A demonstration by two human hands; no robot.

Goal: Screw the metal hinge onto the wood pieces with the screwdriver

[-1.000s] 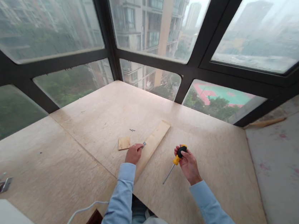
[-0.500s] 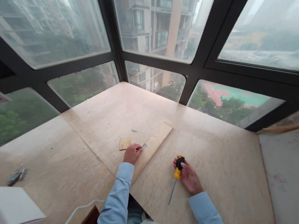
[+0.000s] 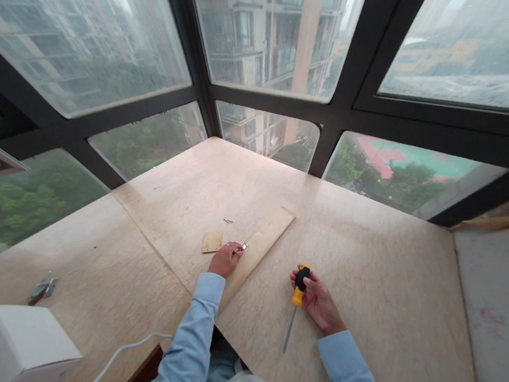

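Observation:
My left hand (image 3: 225, 260) pinches a small silvery metal fitting (image 3: 242, 247) at the left edge of a long flat wooden strip (image 3: 260, 239). Fingers cover part of the fitting, so its exact kind is unclear. In my right hand (image 3: 319, 303) is a screwdriver (image 3: 298, 288) with a yellow and black handle, its shaft slanting down and to the left, away from the strip. A small square wood piece (image 3: 212, 241) with holes lies just beyond my left hand. Past it rest a few thin screws or nails (image 3: 228, 221).
A white box (image 3: 32, 336) stands at the left on the marble-patterned tabletop (image 3: 374, 275). Behind it lie small metal parts (image 3: 42, 289). A white cable (image 3: 117, 354) runs near my left sleeve. Dark-framed windows border the far edges, and a patterned wall (image 3: 508, 284) is at the right.
The camera view has shifted slightly. The metal fitting in my left hand has tilted a little and stays by the strip. My right hand keeps the screwdriver in nearly the same pose.

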